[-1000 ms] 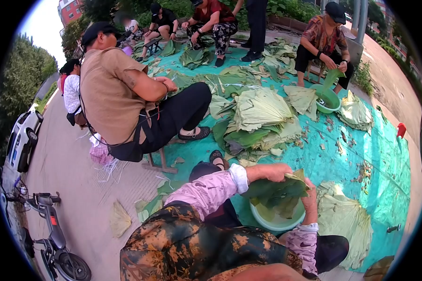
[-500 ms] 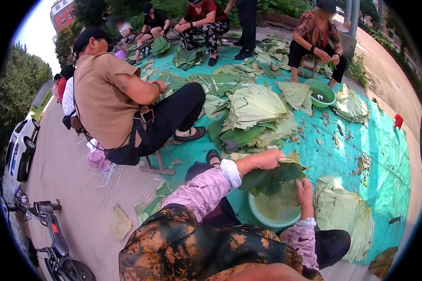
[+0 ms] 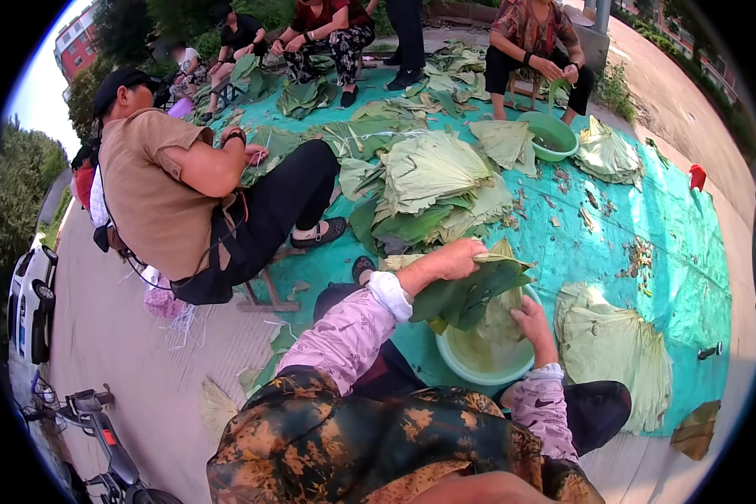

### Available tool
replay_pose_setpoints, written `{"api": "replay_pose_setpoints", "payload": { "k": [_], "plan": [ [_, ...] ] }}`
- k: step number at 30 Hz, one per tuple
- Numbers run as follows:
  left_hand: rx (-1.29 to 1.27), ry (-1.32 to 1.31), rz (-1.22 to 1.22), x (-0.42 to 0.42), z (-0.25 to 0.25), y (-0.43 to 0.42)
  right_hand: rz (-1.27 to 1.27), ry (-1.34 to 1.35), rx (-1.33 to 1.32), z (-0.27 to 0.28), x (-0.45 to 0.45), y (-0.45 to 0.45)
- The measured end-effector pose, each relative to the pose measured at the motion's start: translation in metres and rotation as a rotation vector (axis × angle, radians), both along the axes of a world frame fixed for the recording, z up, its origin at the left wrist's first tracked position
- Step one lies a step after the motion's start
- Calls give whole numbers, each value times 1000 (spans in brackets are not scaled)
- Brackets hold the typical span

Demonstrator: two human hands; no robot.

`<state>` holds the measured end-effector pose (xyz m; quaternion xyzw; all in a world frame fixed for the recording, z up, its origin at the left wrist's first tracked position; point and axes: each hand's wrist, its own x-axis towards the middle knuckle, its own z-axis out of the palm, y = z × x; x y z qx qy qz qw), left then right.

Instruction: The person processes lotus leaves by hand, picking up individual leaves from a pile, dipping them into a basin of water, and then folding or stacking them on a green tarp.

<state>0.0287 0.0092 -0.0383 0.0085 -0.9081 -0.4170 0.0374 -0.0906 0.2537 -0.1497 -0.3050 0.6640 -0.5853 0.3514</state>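
My left hand [image 3: 460,259] is closed on the upper edge of a small bunch of lotus leaves [image 3: 466,292], dark green with paler ones behind. My right hand [image 3: 531,321] pinches the edge of a pale lotus leaf [image 3: 502,319] from that bunch. Both hands are above a light green basin [image 3: 489,380] with cloudy water, and the leaves hide part of it. To the right of my right hand, a fanned stack of pale lotus leaves [image 3: 615,357] lies on the green tarp [image 3: 563,244].
A large heap of lotus leaves [image 3: 437,172] lies ahead. A co-worker in a brown shirt [image 3: 155,176] sits at the left. Another person [image 3: 538,50] sits behind a green basin [image 3: 554,154]. Scraps litter the tarp; a scooter [image 3: 109,445] stands at lower left.
The view has shifted, so the surroundings appear higher and further left. More of the pale leaf shows between my hands. The far-right person now holds a green leaf piece above their basin.
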Motion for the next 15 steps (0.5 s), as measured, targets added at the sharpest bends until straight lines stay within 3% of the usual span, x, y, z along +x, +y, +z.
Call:
{"api": "replay_pose_setpoints", "payload": {
  "k": [7, 15],
  "plan": [
    [41, -49, 37, 1, 0, -4, -125, 328, 210, -18, -22, 13],
    [50, -9, 70, 7, 13, -9, -202, -16, -14, 1, -23, 21]
  ]
}}
